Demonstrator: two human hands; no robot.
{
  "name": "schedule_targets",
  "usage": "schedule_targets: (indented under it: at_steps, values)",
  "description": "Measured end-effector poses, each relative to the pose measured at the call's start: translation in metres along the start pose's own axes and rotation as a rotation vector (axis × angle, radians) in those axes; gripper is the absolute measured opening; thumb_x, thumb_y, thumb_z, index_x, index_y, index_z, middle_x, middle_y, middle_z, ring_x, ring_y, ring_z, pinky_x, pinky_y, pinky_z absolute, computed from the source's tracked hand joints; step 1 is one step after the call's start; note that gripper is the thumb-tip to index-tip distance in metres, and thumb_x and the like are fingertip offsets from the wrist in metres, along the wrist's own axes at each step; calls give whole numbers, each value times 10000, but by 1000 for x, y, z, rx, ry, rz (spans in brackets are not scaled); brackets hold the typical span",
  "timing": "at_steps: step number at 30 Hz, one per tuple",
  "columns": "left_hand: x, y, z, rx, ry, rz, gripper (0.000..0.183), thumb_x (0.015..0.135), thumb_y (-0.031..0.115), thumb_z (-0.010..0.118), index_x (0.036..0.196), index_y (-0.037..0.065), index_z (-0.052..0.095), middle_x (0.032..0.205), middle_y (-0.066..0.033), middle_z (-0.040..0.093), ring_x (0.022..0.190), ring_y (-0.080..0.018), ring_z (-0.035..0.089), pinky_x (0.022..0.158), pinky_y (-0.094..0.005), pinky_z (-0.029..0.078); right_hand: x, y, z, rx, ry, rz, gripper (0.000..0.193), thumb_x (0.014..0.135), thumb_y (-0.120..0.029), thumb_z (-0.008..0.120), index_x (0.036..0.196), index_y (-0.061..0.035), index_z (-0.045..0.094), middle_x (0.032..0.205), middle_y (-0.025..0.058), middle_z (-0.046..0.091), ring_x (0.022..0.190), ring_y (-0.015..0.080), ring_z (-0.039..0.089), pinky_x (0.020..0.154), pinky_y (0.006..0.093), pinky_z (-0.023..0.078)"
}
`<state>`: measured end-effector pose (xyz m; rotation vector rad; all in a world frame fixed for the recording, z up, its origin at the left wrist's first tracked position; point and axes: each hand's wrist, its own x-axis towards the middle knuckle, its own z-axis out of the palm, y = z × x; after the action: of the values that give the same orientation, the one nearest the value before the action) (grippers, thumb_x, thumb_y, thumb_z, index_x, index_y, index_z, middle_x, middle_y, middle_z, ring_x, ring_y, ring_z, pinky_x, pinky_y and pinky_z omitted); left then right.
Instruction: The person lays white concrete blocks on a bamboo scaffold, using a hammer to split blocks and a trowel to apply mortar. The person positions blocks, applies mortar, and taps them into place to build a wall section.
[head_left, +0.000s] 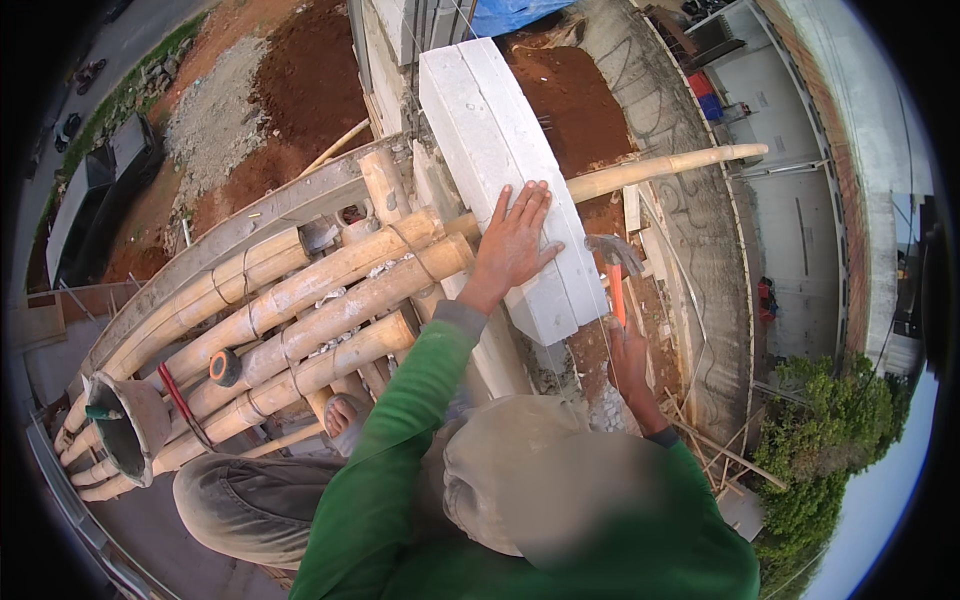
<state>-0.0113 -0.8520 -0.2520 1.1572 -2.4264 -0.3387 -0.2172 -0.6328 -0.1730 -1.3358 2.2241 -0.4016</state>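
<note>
Pale aerated concrete blocks [480, 120] run along the top of a narrow wall in front of me, with a seam along their length. My left hand [515, 240] lies flat on the top face, fingers stretched out and thumb apart. Just right of the blocks, my right hand [628, 358] is wrapped round the orange handle of a hammer [617, 292]. The hammer's grey metal head points up, beside the block's right side; whether it touches the block I cannot tell. A thin string passes near the blocks.
Lashed bamboo poles [330, 270] form a platform at left. On it are a mortar-stained bucket [150, 425], a red-framed tool [180, 400], an orange-and-black tape measure [225, 367] and a trowel [320, 236]. Another bamboo pole [670, 172] juts out right, above red soil and a curved wall [700, 240].
</note>
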Motion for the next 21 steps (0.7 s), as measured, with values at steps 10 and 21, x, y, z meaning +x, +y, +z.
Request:
schedule_targets:
  at_steps: [10, 21]
  values:
    - [2, -2, 1, -67, -14, 10, 903, 1032, 625, 551, 1639, -27, 408, 1740, -153, 374, 1643, -285, 279, 1363, -539, 132, -83, 48, 4, -89, -79, 86, 425, 1158, -358, 489, 1093, 58, 547, 845, 359, 617, 818, 585, 616, 704, 589, 450]
    - [1, -1, 0, -61, 19, 18, 857, 1060, 602, 518, 1635, -26, 418, 1731, -161, 384, 1641, -288, 280, 1361, -544, 143, 20, -14, -8, 332, 119, 87, 445, 1165, -399, 504, 994, -1, 606, 668, 25, 505, 608, 119, 496, 562, 352, 400]
